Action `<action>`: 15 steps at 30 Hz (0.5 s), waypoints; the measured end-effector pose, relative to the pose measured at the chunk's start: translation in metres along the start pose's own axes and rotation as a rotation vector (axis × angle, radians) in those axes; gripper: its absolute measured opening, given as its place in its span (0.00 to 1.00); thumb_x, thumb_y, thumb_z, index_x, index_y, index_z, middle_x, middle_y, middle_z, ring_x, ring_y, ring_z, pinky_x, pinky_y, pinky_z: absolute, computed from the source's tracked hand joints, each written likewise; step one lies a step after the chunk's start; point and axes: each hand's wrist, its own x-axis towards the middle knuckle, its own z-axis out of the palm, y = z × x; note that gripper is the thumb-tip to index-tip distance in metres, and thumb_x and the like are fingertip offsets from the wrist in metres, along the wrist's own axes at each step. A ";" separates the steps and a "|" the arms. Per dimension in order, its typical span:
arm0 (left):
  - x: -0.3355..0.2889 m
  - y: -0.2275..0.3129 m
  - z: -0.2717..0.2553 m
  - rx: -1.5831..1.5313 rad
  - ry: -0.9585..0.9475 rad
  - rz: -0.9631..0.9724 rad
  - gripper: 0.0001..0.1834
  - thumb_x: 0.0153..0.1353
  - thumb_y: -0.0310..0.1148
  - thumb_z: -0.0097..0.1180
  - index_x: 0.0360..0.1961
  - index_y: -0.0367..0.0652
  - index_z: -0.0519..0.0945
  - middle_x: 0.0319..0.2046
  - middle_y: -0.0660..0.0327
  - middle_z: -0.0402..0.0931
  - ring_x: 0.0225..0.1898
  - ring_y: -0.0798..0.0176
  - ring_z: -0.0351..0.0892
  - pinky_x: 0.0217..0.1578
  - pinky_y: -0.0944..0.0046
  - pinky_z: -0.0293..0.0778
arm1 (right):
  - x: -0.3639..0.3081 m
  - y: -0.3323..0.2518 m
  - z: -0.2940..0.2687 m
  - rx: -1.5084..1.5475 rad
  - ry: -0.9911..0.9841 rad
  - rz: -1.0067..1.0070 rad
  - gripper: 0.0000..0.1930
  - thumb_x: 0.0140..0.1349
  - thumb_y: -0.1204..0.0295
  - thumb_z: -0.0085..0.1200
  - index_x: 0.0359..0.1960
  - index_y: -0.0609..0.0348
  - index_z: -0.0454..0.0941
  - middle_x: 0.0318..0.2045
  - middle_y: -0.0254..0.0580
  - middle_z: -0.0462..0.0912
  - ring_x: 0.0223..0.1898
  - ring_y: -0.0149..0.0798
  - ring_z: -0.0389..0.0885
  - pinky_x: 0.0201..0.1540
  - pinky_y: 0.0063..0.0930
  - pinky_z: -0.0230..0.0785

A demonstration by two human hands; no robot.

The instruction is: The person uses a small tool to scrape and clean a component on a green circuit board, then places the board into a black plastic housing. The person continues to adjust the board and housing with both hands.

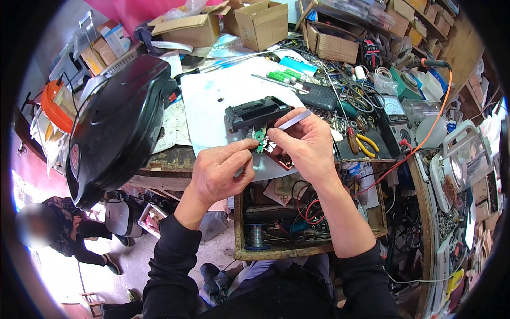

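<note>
My right hand (305, 141) is closed around a pair of silver metal tweezers (295, 120), whose flat back end sticks out above the fingers. Its fingertips meet a small green circuit board (260, 139) above the bench edge. My left hand (223, 171) has its index finger stretched to the board's left side, with the other fingers curled in; its grip is partly hidden. Just behind the board lies an opened black plastic casing (257, 113) on a white sheet (204, 119). A dark red part (281, 161) shows below my right fingers, mostly covered.
An open wooden drawer (313, 249) below holds a solder spool (256, 236) and wires. Yellow-handled pliers (367, 144), an analog meter (393, 106) and a soldering iron (434, 63) are right. A large black case (119, 125) stands left. A person (64, 228) sits lower left.
</note>
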 end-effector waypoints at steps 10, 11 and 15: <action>0.000 0.000 0.000 0.004 -0.002 0.012 0.10 0.44 0.18 0.63 0.28 0.38 0.77 0.40 0.55 0.85 0.22 0.60 0.81 0.24 0.64 0.78 | 0.000 -0.001 0.000 0.006 0.000 0.002 0.06 0.58 0.80 0.64 0.33 0.64 0.78 0.24 0.37 0.83 0.23 0.26 0.82 0.26 0.18 0.74; 0.001 0.000 -0.001 0.003 -0.002 0.012 0.10 0.44 0.18 0.63 0.28 0.38 0.77 0.40 0.55 0.85 0.22 0.60 0.81 0.24 0.64 0.78 | 0.000 -0.001 0.000 0.006 0.000 0.001 0.06 0.58 0.80 0.64 0.33 0.64 0.78 0.24 0.37 0.83 0.23 0.26 0.82 0.26 0.18 0.74; 0.001 -0.001 0.000 0.004 -0.001 0.016 0.10 0.44 0.18 0.64 0.28 0.38 0.77 0.40 0.56 0.85 0.22 0.60 0.81 0.24 0.64 0.78 | 0.000 0.000 -0.002 -0.004 0.001 0.002 0.06 0.58 0.80 0.64 0.33 0.64 0.78 0.24 0.37 0.83 0.23 0.25 0.81 0.26 0.18 0.73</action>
